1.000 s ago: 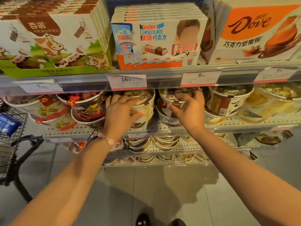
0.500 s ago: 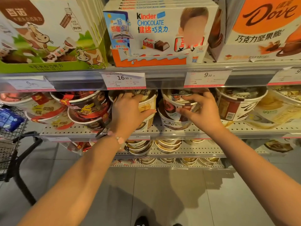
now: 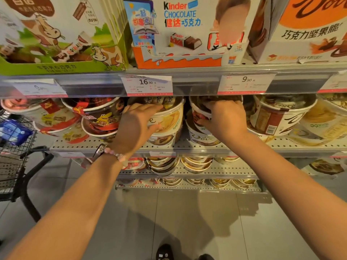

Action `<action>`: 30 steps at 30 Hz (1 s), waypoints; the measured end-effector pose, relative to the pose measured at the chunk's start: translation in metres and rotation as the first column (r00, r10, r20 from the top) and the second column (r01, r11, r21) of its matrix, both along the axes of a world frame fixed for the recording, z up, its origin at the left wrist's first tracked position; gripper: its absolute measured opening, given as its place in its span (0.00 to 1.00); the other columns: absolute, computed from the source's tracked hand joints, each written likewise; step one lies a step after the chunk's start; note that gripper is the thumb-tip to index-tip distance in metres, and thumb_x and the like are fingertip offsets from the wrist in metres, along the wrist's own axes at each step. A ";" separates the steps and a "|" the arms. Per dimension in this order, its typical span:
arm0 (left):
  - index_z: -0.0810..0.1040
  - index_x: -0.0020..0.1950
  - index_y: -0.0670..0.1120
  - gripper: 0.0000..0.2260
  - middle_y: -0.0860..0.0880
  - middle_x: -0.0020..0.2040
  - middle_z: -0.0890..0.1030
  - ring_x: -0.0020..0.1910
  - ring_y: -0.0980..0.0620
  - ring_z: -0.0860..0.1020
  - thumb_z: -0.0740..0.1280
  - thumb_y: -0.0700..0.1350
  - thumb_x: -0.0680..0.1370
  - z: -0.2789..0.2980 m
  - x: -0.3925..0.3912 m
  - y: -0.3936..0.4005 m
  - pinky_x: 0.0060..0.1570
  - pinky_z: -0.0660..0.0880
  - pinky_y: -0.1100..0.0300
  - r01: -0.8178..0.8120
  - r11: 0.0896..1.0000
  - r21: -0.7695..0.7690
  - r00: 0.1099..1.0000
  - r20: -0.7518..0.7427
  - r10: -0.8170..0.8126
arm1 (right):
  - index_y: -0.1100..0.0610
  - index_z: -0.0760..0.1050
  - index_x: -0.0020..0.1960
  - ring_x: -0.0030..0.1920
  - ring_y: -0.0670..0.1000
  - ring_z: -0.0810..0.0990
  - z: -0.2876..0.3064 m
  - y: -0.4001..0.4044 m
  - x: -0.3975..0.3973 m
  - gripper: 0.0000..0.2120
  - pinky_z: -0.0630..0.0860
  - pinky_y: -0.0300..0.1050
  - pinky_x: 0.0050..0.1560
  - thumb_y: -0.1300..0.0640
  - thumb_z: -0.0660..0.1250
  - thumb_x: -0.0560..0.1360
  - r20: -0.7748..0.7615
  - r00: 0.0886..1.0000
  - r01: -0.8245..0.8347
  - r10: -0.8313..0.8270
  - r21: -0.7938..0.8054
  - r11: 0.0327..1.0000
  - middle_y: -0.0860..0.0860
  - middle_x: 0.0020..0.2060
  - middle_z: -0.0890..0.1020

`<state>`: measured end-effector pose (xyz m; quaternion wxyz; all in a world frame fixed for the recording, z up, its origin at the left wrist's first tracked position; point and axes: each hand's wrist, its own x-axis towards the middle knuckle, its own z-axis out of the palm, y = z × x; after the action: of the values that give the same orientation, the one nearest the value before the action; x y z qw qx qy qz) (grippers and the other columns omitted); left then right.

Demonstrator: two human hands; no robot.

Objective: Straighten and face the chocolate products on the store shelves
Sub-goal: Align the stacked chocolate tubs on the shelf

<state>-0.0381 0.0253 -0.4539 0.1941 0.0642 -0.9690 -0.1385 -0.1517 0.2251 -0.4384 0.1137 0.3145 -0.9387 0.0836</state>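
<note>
The left hand (image 3: 136, 126) grasps a yellow tub (image 3: 167, 117), fingers over its lid and thumb on the front. The right hand (image 3: 224, 119) grips a red tub (image 3: 200, 114) at 3 o'clock of the first, fingers hooked over the rim. Each tub is tilted forward on a lower tub (image 3: 202, 136) on the middle shelf (image 3: 187, 145). A Kinder box (image 3: 180, 30) sits at 12 o'clock, a cart (image 3: 15, 139) at 9.

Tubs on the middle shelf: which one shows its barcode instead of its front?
The brown Dove tub just right of the right hand. Its barcode label faces out, while the neighbouring tubs show pictures or the Dove name.
</note>
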 end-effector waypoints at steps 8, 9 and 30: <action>0.77 0.63 0.44 0.24 0.44 0.59 0.80 0.57 0.42 0.76 0.76 0.43 0.68 -0.001 -0.002 0.001 0.58 0.68 0.53 -0.013 1.000 0.015 0.999 -0.043 0.014 | 0.43 0.72 0.66 0.71 0.53 0.63 0.005 0.038 -0.023 0.26 0.50 0.54 0.69 0.59 0.71 0.70 0.220 0.958 -0.186 0.185 -0.016 0.982 0.45 0.67 0.72; 0.77 0.63 0.44 0.24 0.44 0.59 0.80 0.57 0.42 0.76 0.76 0.43 0.68 -0.001 -0.002 0.001 0.58 0.68 0.53 -0.012 1.000 0.018 0.999 -0.043 0.013 | 0.44 0.72 0.66 0.70 0.55 0.63 0.003 0.042 -0.024 0.27 0.52 0.56 0.70 0.60 0.71 0.70 0.241 0.954 -0.176 0.177 -0.026 0.984 0.48 0.68 0.72; 0.44 0.76 0.45 0.61 0.46 0.76 0.51 0.75 0.49 0.51 0.81 0.55 0.56 -0.079 -0.011 0.033 0.74 0.52 0.49 -0.322 0.534 0.782 0.852 -0.006 0.524 | 0.56 0.50 0.75 0.71 0.51 0.63 -0.085 0.018 0.013 0.61 0.62 0.52 0.72 0.44 0.82 0.52 0.529 0.846 0.439 0.067 -0.762 0.477 0.51 0.70 0.64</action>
<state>-0.0493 0.0579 -0.5327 0.2926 0.3562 -0.7436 -0.4843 -0.1382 0.2431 -0.5237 0.0219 0.0740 -0.7936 0.6036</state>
